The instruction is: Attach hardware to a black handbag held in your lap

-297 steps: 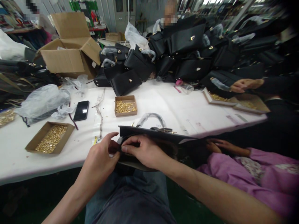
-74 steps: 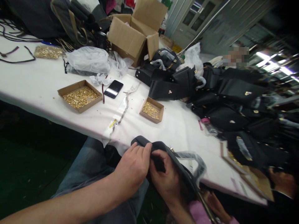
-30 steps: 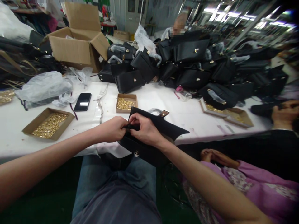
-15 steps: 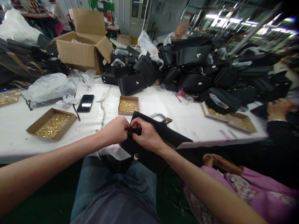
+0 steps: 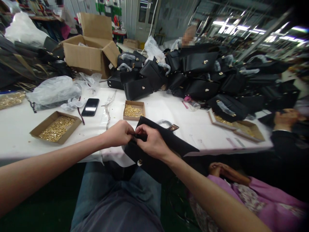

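Note:
A black handbag (image 5: 166,141) with its flap raised rests between my lap and the white table's (image 5: 169,112) near edge. My left hand (image 5: 118,133) is curled into a pinch at the bag's left upper edge. My right hand (image 5: 152,143) pinches the same edge, fingertips touching those of the left. A gold clasp (image 5: 139,162) shows on the bag's front below my right hand. A small cardboard tray of gold fittings (image 5: 134,110) sits just beyond my hands.
A larger tray of gold fittings (image 5: 56,127) and a phone (image 5: 90,107) lie to the left. Clear plastic bags (image 5: 51,91) and an open carton (image 5: 90,53) stand behind. A heap of black handbags (image 5: 205,74) fills the far right. A person in purple (image 5: 253,193) sits at my right.
Over the last second my hands have stayed pinched on the bag's edge, barely shifting. The view has tilted slightly. Earlier, the bag's flap lay lower and my hands worked on its lower edge.

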The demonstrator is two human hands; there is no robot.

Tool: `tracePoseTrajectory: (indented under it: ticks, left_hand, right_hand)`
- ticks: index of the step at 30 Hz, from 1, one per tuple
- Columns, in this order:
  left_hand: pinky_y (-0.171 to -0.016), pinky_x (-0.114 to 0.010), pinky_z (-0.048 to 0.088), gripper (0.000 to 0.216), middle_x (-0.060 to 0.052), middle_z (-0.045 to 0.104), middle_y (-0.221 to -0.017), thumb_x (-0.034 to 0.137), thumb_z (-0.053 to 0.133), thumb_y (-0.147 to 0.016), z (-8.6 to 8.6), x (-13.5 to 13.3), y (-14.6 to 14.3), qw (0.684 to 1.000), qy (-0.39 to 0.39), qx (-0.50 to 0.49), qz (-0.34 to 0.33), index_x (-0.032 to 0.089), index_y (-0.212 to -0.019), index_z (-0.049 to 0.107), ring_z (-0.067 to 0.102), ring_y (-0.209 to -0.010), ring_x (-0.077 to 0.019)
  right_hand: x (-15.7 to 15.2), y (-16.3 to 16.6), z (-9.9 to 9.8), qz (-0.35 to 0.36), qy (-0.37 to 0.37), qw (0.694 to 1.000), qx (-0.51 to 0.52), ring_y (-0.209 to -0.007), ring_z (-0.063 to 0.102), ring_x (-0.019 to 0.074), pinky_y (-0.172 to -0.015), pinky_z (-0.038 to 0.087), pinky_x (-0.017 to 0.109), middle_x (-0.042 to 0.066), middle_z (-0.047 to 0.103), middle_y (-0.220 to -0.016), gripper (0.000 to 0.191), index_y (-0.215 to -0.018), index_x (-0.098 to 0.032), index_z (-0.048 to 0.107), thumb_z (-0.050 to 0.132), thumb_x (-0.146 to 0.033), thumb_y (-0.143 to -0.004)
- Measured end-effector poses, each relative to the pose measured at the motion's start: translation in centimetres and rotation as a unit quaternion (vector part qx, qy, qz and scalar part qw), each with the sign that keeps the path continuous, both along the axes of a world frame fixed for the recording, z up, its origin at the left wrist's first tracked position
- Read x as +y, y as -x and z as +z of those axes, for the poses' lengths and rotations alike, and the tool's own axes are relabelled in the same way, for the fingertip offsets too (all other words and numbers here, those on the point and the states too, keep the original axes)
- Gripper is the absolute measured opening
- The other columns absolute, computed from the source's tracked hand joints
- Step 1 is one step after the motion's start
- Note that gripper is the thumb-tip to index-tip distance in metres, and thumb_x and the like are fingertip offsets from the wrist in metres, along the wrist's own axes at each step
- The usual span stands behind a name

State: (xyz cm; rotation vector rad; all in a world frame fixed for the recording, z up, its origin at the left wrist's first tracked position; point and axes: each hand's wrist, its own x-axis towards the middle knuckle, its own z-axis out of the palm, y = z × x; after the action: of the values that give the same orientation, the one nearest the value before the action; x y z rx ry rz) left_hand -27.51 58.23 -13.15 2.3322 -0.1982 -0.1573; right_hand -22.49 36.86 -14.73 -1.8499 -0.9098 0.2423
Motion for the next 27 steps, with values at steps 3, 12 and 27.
tracePoseTrajectory:
  ticks: [3, 12, 27]
  left_hand:
    - [-0.051, -0.03, 0.022, 0.023, 0.006, 0.032, -0.055, 0.01, 0.063, -0.076, -0.3, 0.2, 0.0, 1.0, 0.015, -0.014, -0.002, 0.015, -0.056, 0.054, 0.035, -0.054, -0.0088]
    - [-0.052, -0.03, 0.024, 0.02, 0.005, 0.037, -0.055, 0.015, 0.066, -0.078, -0.8, 1.0, -0.1, 0.999, 0.033, -0.009, -0.029, 0.016, -0.059, 0.058, 0.038, -0.057, -0.0106]
    - [-0.055, -0.032, 0.025, 0.02, 0.003, 0.049, -0.056, 0.004, 0.062, -0.083, 0.3, 2.4, 0.0, 0.988, 0.011, -0.064, -0.143, 0.015, -0.066, 0.063, 0.04, -0.053, -0.0116]
  right_hand:
    - [0.0, -0.1, -0.1, -0.004, 0.0, 1.0, 0.003, -0.092, 0.072, 0.021, -0.082, 0.055, 0.033, 0.0, 0.075, -0.1, 0.025, -0.108, -0.022, 0.072, 0.074, -0.01, -0.086]
    - [0.7, 0.0, -0.3, -0.009, -0.006, 1.0, 0.027, -0.094, 0.075, 0.0225, -0.085, 0.058, 0.034, 0.0, 0.077, -0.102, 0.022, -0.108, -0.022, 0.073, 0.075, -0.018, -0.087]
    - [1.7, 0.1, -0.2, 0.0, 0.014, 0.999, 0.046, -0.096, 0.076, 0.0224, -0.088, 0.058, 0.033, 0.001, 0.077, -0.102, 0.017, -0.106, -0.022, 0.073, 0.077, -0.023, -0.09]
